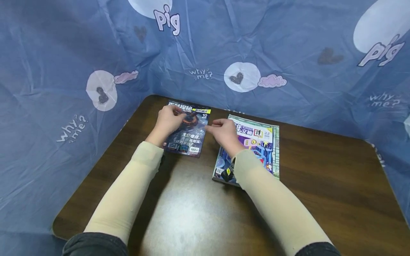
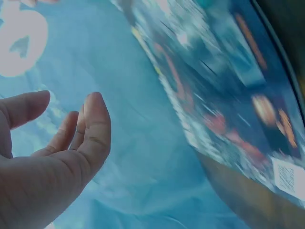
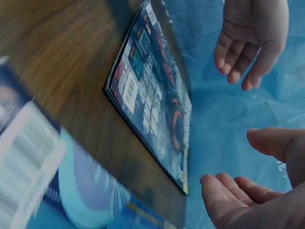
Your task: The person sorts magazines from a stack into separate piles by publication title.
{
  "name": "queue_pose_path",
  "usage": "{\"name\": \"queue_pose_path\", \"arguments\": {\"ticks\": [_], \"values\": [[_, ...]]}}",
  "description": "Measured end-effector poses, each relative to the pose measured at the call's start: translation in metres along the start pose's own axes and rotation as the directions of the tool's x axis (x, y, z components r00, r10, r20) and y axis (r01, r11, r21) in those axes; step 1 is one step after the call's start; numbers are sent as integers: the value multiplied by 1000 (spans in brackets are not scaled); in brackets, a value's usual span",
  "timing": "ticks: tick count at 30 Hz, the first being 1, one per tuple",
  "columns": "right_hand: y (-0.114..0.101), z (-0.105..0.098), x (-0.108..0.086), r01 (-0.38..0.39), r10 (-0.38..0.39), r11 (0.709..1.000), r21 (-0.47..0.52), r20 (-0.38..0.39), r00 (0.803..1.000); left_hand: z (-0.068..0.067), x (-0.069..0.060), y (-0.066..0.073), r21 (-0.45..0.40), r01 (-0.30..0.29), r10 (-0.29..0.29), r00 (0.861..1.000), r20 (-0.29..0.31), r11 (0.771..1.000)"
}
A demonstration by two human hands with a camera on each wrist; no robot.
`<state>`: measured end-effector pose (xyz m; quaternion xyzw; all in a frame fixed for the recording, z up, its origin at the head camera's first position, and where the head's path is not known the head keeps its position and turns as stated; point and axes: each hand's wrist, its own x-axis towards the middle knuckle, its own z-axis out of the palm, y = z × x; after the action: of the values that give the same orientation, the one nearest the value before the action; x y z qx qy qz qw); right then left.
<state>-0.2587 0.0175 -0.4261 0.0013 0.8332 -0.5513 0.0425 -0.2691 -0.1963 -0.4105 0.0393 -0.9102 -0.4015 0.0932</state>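
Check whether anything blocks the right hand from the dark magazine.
Nothing visible stands between the right hand and the right edge of the dark magazine; the left hand is over its upper left part.

Forearms (image 1: 128, 192): two, pale-sleeved, extended forward. Left hand (image 1: 169, 120): fingers loosely bent, thumb apart from fingertips. Right hand (image 1: 225, 132): fingers loosely bent, thumb apart, pointing toward left hand.

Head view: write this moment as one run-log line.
left hand: near dark magazine, holding nothing | right hand: holding nothing | dark magazine: flat on table | colorful magazines: stacked right of it
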Motion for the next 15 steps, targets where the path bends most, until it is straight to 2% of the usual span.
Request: {"name": "queue_pose_path", "arguments": {"ticks": [7, 11, 15], "values": [[-1, -30, -12, 52, -52, 996, 69, -12, 999, 10, -21, 36, -148, -61, 71, 996, 63, 987], [1, -47, -20, 65, -62, 993, 95, -32, 998, 15, -31, 47, -188, -93, 107, 992, 68, 978], [3, -63, -29, 86, -81, 992, 97, -58, 995, 20, -39, 53, -231, -112, 126, 991, 44, 966]]}}
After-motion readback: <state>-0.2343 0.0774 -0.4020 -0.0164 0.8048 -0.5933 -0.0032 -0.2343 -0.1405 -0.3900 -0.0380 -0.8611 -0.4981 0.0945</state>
